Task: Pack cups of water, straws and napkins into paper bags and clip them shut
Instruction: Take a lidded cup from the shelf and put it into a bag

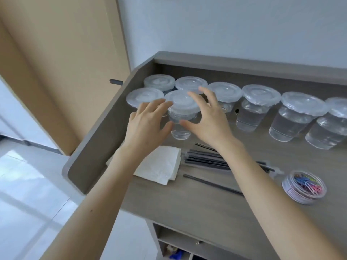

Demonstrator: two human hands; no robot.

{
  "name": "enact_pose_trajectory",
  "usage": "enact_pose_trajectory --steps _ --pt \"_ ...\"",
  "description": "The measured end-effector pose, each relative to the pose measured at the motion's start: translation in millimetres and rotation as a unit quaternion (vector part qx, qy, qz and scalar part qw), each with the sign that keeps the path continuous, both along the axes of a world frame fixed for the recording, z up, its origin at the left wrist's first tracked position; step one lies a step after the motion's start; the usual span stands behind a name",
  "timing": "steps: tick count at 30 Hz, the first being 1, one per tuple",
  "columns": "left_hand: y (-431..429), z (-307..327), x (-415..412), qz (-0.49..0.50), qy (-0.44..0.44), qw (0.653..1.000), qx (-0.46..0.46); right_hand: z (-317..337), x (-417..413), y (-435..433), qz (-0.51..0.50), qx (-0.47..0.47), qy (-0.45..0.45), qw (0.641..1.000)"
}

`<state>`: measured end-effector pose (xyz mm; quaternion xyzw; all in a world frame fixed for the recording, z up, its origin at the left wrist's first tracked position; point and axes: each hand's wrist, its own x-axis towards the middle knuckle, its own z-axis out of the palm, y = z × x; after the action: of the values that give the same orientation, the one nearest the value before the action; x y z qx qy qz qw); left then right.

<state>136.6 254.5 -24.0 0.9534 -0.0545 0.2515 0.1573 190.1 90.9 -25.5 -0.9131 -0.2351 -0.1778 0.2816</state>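
Seemingly the lidded cup (pixel 180 120) of water, at the desk's (pixel 187 199) back left, was flanked by the left hand (pixel 148 121) and right hand (pixel 210 119), both spread, nothing grasped. Its thin, slippery wall was judged best held gently, mid-body.

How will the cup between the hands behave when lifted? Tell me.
The cup looks thin and clear, so it probably flexes if squeezed. The water inside likely makes it heavy for its size. Its base is narrower than its lid, so it may tip if pushed.
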Motion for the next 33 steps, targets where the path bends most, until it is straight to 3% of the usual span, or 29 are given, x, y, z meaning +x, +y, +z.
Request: enact_pose_trajectory --steps 5,16,24,33 --pt "11 -2 4 -0.013 -0.009 1.000 -0.010 -13 23 23 0.017 -0.009 0.035 0.999" --pt "25 -1 3 -0.059 0.001 0.998 -0.017 -25 13 20 -0.046 0.111 -0.043 0.992" --pt "20 10 2 -0.112 -0.004 0.994 -0.005 1 -33 -16 -0.114 0.160 -0.086 0.977" --pt "-54 10 -53 -0.162 0.012 0.987 0.021 20 -124 -85 -0.145 0.198 -0.109 0.963"
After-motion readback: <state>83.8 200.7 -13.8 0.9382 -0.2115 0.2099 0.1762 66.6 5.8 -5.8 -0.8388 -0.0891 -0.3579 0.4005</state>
